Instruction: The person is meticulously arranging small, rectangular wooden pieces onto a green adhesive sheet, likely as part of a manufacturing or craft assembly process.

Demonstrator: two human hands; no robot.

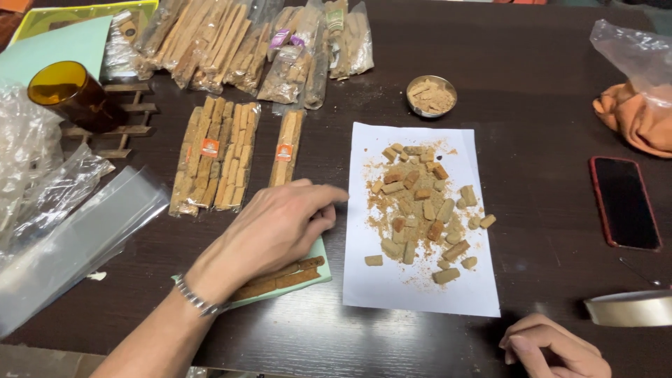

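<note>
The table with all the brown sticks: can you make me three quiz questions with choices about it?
1. Where is the small metal bowl?
A. beyond the white paper
B. on the phone
C. under the left hand

2. What colour is the glass?
A. blue
B. amber
C. pink

3. How is the right hand?
A. curled and empty
B. holding the phone
C. holding the glass

Answers: 1 A, the bowl sits past the paper's far edge. 2 B, the glass is brownish-yellow. 3 A, its fingers are curled with nothing visible in them.

One phone [624, 203], one metal bowl [431, 96], one amber glass [75, 96], two hands.
</note>
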